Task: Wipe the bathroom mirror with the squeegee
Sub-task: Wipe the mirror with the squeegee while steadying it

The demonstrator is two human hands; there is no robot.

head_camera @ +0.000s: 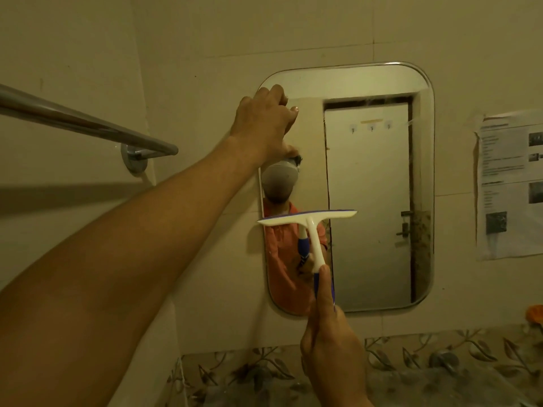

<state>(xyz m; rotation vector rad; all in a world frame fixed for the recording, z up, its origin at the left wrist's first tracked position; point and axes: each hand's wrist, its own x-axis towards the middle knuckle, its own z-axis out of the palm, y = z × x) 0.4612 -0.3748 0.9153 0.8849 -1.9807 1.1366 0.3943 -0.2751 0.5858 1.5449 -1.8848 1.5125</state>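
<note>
Mirror [367, 186]; squeegee [308, 223] above right hand [332, 342].

Home bathroom: tiled wall [293, 30], mirror [367, 201], towel rail [88, 121].

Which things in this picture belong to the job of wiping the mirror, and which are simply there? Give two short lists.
Belonging to the job:
- squeegee, held by its handle in the right hand
- mirror on the wall
- left hand, resting at the mirror's upper left edge

Simply there:
- towel rail
- printed sheet taped to the wall
- leaf-patterned tile border
- orange item at the right edge
</note>
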